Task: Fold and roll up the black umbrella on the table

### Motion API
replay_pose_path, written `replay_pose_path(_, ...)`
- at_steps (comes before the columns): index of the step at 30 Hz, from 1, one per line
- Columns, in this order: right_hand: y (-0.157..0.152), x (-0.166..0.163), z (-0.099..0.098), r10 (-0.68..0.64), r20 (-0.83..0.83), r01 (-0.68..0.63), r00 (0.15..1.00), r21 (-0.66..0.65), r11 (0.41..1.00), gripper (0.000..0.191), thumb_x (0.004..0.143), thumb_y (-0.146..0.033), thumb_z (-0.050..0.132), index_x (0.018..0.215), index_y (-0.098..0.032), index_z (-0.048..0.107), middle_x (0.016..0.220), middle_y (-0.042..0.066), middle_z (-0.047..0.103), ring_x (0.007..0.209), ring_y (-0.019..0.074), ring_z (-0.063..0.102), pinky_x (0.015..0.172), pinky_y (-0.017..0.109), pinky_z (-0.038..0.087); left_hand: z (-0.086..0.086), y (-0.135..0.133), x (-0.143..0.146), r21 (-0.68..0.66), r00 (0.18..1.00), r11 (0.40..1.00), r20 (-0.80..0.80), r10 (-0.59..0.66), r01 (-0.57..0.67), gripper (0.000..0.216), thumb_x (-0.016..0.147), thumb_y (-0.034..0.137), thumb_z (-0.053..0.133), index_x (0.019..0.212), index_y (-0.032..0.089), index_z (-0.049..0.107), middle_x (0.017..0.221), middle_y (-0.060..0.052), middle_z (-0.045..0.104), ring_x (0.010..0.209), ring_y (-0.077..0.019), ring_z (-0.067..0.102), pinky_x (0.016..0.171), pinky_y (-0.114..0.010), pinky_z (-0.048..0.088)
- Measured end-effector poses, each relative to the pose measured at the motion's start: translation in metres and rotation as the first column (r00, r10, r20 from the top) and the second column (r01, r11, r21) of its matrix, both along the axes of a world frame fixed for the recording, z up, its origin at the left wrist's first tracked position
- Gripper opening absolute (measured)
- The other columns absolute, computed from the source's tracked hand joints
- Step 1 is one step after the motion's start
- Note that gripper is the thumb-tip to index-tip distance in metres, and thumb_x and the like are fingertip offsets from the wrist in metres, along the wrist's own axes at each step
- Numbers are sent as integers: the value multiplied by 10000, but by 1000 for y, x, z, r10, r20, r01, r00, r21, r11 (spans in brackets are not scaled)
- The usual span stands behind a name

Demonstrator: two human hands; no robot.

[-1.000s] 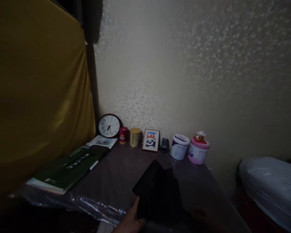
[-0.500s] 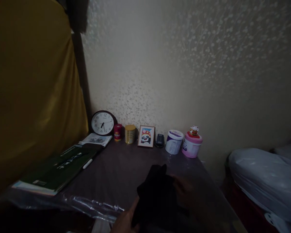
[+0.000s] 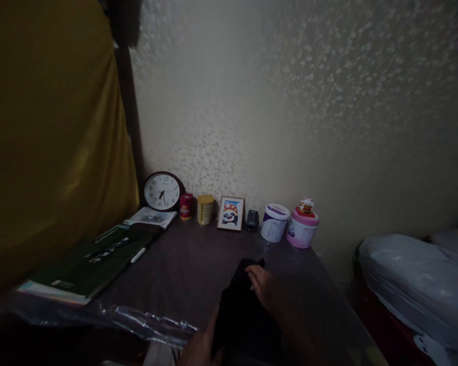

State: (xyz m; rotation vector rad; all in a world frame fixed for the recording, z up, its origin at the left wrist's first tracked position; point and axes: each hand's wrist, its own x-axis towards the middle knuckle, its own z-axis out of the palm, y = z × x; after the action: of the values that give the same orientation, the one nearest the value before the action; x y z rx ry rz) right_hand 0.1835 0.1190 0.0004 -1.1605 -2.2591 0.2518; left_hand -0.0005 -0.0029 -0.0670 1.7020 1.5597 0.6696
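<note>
A soft black cloth item (image 3: 242, 317), its exact kind lost in the dark, stands up at the front of the table. On its lower left side is my left hand (image 3: 200, 346), closed on the cloth with the fingers partly cut off by the frame and hidden in shadow. My right hand (image 3: 262, 285) reaches over from the right, its bent fingertips pinched on the cloth near the top edge.
The plastic-covered table (image 3: 183, 264) bears a green book (image 3: 87, 262) and white marker (image 3: 138, 255) at left. Along the wall stand a clock (image 3: 162, 191), red tin (image 3: 186, 207), yellow tin (image 3: 205, 210), panda picture frame (image 3: 230, 214), white-purple tub (image 3: 275, 223) and pink-lidded tub (image 3: 302, 230).
My right hand has moved up and left, from the cloth's right side to near its top. The black cloth has shifted shape slightly. My left hand stays at the lower left.
</note>
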Motion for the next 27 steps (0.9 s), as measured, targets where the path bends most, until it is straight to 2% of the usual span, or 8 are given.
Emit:
replay_pose_path(4,13,-14,-8,36,-101,-26,994,102,994,268,896,-199,307,916,-206,573,845,23,606,660,112,588,639,223,471,8,-3,3,-23,993,999,-117,-28,26,822,713,110,445,1411,174,15,1188,-60,602,1152,-148,504,965,-236,349)
replay_pose_path(8,16,-33,-18,-17,-22,21,1000,208,978,263,903,-194,318,885,-221,578,822,18,602,778,141,583,710,245,456,5,-1,5,-69,976,996,-205,-68,55,791,717,87,412,1409,147,33,1281,-94,523,1178,-154,479,946,-229,356)
replay_pose_path(11,13,-44,-25,-69,54,54,996,252,966,254,902,-185,329,879,-233,578,816,13,595,782,142,568,714,246,448,2,2,7,-114,959,993,-276,-65,35,795,705,75,412,1406,113,37,1321,-133,471,1164,-172,493,924,-238,368)
replay_pose_path(13,11,-48,-29,-98,90,71,991,267,961,252,900,-175,336,869,-236,579,808,11,589,774,142,558,707,247,444,3,4,8,-168,953,986,-299,-58,8,825,708,79,418,1394,76,-40,1246,-169,536,1065,-190,570,843,-250,415)
replay_pose_path(15,11,-50,-33,-110,114,76,987,262,962,243,897,-168,347,866,-237,577,809,8,584,774,141,552,705,246,442,6,5,9,-215,952,976,-303,-49,-18,839,741,104,410,1367,66,-146,1072,-162,645,898,-192,642,720,-251,442)
replay_pose_path(18,15,-50,-37,-108,134,71,985,260,963,230,893,-161,363,885,-244,578,831,4,583,787,139,549,714,244,441,10,6,11,-257,953,966,-299,-52,-28,793,802,159,375,1361,149,-188,894,-90,700,757,-174,660,638,-237,427)
replay_pose_path(23,18,-50,-36,-93,135,54,987,268,962,246,882,-144,370,901,-247,592,825,7,598,779,147,564,721,261,454,6,7,13,-188,952,982,-300,-54,-3,673,814,190,366,1380,367,48,1175,-65,600,849,-192,655,721,-277,439)
replay_pose_path(27,-2,-45,-32,-17,45,6,999,231,973,265,884,-154,367,1035,-240,567,920,17,628,857,149,583,782,277,469,-4,8,13,-174,941,984,-337,-32,-29,693,792,183,387,1381,353,64,1227,-75,564,857,-189,658,692,-250,443)
